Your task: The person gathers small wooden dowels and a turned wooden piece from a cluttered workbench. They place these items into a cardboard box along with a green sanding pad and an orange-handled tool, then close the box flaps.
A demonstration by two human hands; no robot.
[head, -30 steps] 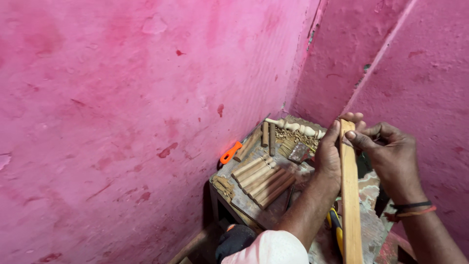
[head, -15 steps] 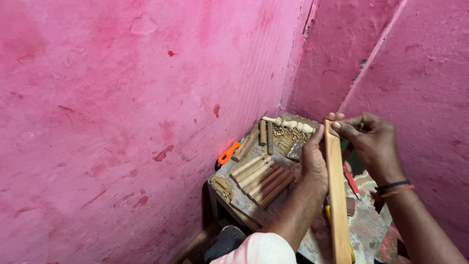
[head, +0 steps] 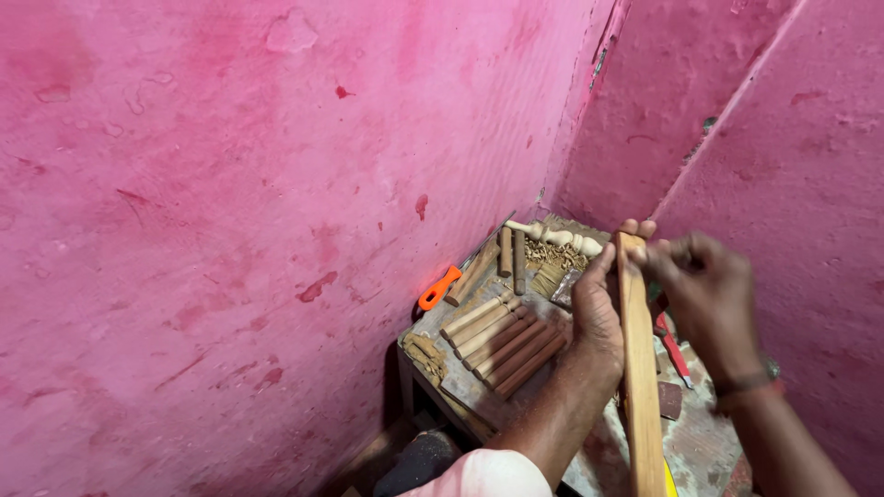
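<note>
— Where is the wooden slat?

— Upright between both hands, above the cluttered surface in the pink corner. The left hand wraps its upper part, fingers closed round it. The right hand pinches at the top end, fingertips drawn together; whether they hold something small there, I cannot tell.

— How would it handle?

— Stiff, light and dry, I judge; long, so best gripped near the middle. Turned dowels lie left of it, an orange-handled tool beyond.
</note>
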